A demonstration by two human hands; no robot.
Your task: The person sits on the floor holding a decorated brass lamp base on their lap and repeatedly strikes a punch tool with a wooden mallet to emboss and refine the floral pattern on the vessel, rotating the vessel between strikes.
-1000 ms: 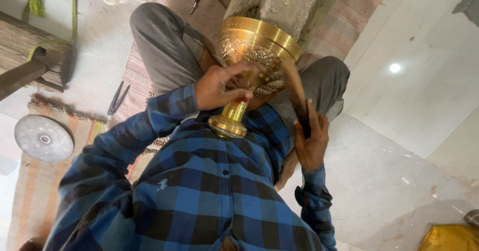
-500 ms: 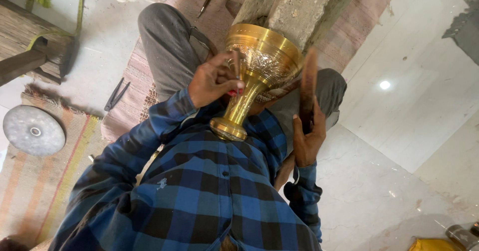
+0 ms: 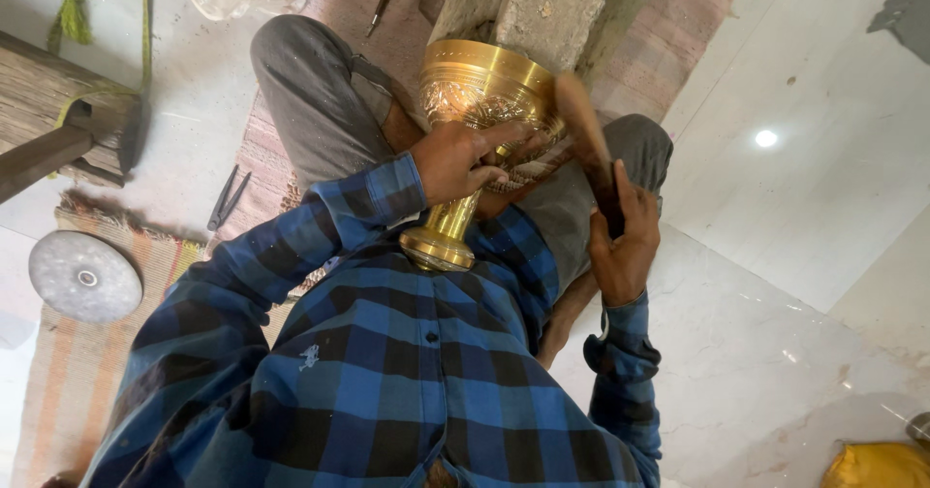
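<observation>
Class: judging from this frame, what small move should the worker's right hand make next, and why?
Probably a short downward tap. The right hand holds the wooden mallet raised beside the brass goblet, while the left hand steadies a thin tool against its engraved bowl.

Brass goblet [image 3: 480,110], engraved bowl, foot resting against the blue checked shirt [image 3: 387,372]; left hand [image 3: 463,161] closed on its bowl and stem. Right hand [image 3: 623,246], just right of the goblet, grips a wooden mallet [image 3: 584,139] whose head touches the bowl. Left of the goblet, well apart on the floor: pliers [image 3: 227,197], round metal disc [image 3: 84,277].
</observation>
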